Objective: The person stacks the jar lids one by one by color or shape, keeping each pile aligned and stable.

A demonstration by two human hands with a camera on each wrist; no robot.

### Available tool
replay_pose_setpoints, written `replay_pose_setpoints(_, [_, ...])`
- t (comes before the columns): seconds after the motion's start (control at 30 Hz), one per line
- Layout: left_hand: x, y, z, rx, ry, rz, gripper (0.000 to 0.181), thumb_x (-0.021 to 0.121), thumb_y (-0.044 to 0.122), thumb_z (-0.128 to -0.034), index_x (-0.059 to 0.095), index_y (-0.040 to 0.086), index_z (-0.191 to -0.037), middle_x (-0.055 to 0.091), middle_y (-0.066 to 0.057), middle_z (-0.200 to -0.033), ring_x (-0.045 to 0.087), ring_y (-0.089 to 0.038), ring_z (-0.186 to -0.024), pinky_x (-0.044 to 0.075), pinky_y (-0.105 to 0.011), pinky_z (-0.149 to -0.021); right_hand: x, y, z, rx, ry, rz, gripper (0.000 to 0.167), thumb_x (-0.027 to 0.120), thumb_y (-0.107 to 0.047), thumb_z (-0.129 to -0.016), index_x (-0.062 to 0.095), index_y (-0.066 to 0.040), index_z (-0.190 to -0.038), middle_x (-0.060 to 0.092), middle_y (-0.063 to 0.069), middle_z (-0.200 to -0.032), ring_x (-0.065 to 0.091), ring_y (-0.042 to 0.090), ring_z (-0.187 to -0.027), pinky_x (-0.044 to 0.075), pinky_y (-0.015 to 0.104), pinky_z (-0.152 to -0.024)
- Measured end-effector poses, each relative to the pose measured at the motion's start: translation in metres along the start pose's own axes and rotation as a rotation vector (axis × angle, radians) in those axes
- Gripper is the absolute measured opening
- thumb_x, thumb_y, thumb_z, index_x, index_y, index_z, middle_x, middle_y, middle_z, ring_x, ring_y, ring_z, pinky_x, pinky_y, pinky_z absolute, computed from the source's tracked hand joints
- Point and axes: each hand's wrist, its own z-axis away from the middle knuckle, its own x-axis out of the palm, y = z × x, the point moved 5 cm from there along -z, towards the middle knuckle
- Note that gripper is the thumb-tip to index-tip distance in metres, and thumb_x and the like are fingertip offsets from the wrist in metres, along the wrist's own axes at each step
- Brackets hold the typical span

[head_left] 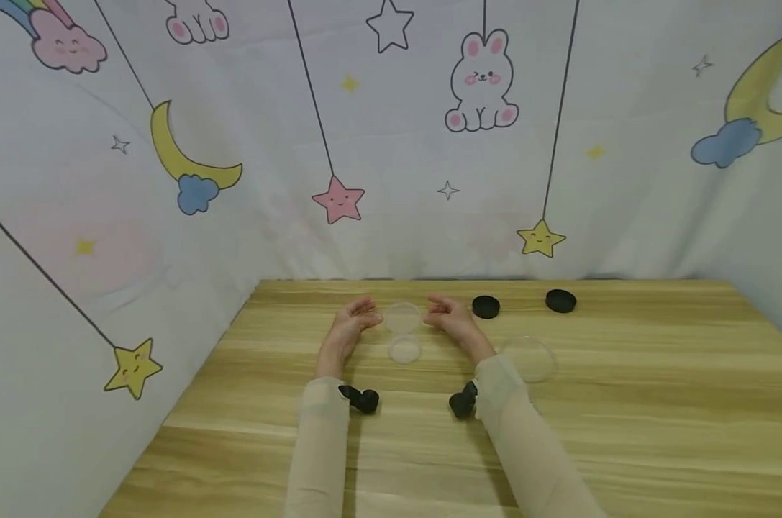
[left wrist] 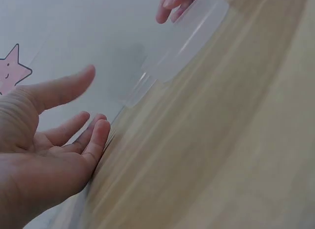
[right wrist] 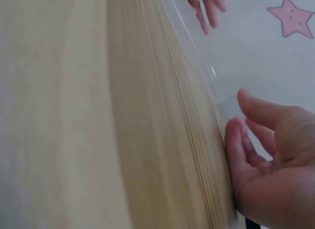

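Two clear, shallow round plastic pieces lie between the hands: the farther one point(head_left: 402, 317) and, just nearer, another point(head_left: 405, 349). From the left wrist their translucent side walls point(left wrist: 192, 39) show low against the wooden surface. My left hand point(head_left: 349, 323) is beside the farther piece on its left, fingers loosely bent and thumb apart, holding nothing. On the opposite side, my right hand point(head_left: 452, 319) faces it with relaxed fingers, also holding nothing. In the right wrist view a gap separates the right thumb and fingers point(right wrist: 236, 145) from the clear wall point(right wrist: 189, 37).
Two black round discs sit at the back right, a nearer one point(head_left: 485, 307) and a farther one point(head_left: 561, 301). A larger clear round piece point(head_left: 529, 359) lies right of the right wrist. A printed cloth point(head_left: 403, 144) stands behind the wooden table point(head_left: 403, 460).
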Motion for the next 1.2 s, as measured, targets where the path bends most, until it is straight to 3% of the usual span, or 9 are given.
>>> replay_pose_setpoints(0.13, [0.000,-0.004,0.000,0.023,0.046,-0.091,0.065,0.064,-0.013,-0.0839,0.040,-0.007,-0.144,0.047,-0.024,-0.141,0.046,-0.023,-0.117,0.042,-0.014,-0.083,0.005,0.002,-0.003,-0.065,0.007,0.164,0.054,0.065,-0.012,-0.093,0.046,-0.002,-0.144,0.056,0.023,-0.129,0.056,0.034,-0.115,0.051,0.037,-0.092])
replay_pose_setpoints(0.23, [0.003,-0.005,0.001,0.037,0.043,-0.141,0.065,0.067,-0.012,-0.0822,0.043,-0.007,-0.142,0.050,-0.022,-0.135,0.048,-0.019,-0.108,0.042,-0.014,-0.082,0.005,0.004,-0.003,-0.082,0.016,0.261,0.053,0.067,-0.016,-0.093,0.050,-0.005,-0.142,0.059,0.020,-0.127,0.057,0.033,-0.114,0.047,0.044,-0.098])
replay_pose_setpoints(0.43, [0.009,-0.003,0.004,0.085,0.013,-0.268,0.059,0.071,-0.011,-0.0791,0.053,-0.007,-0.135,0.055,-0.017,-0.117,0.041,-0.014,-0.087,0.038,-0.016,-0.072,0.004,0.005,-0.001,-0.083,0.013,0.306,0.054,0.068,-0.017,-0.092,0.051,-0.007,-0.142,0.058,0.020,-0.132,0.056,0.033,-0.116,0.046,0.047,-0.100])
replay_pose_setpoints(0.63, [0.011,0.001,0.003,0.105,0.021,-0.395,0.053,0.075,-0.007,-0.0773,0.060,-0.007,-0.128,0.056,-0.015,-0.112,0.042,-0.017,-0.091,0.036,-0.023,-0.078,0.005,0.002,-0.002,-0.091,0.034,0.347,0.052,0.070,-0.020,-0.090,0.055,-0.009,-0.139,0.059,0.017,-0.134,0.058,0.032,-0.116,0.047,0.047,-0.099])
replay_pose_setpoints(0.87, [0.014,0.006,0.004,0.108,0.019,-0.431,0.047,0.076,-0.005,-0.0763,0.063,-0.009,-0.121,0.059,-0.019,-0.112,0.044,-0.018,-0.090,0.036,-0.022,-0.076,0.007,-0.002,-0.003,-0.128,0.094,0.434,0.042,0.074,-0.023,-0.087,0.067,-0.011,-0.126,0.065,0.012,-0.130,0.063,0.032,-0.112,0.048,0.048,-0.097])
replay_pose_setpoints(1.2, [0.014,0.001,-0.002,0.123,0.025,-0.424,0.041,0.077,-0.005,-0.0756,0.066,-0.009,-0.115,0.064,-0.022,-0.113,0.045,-0.015,-0.084,0.036,-0.021,-0.074,0.008,0.001,-0.004,-0.146,0.151,0.445,0.038,0.075,-0.024,-0.086,0.070,-0.015,-0.123,0.068,0.010,-0.125,0.065,0.030,-0.107,0.049,0.048,-0.093])
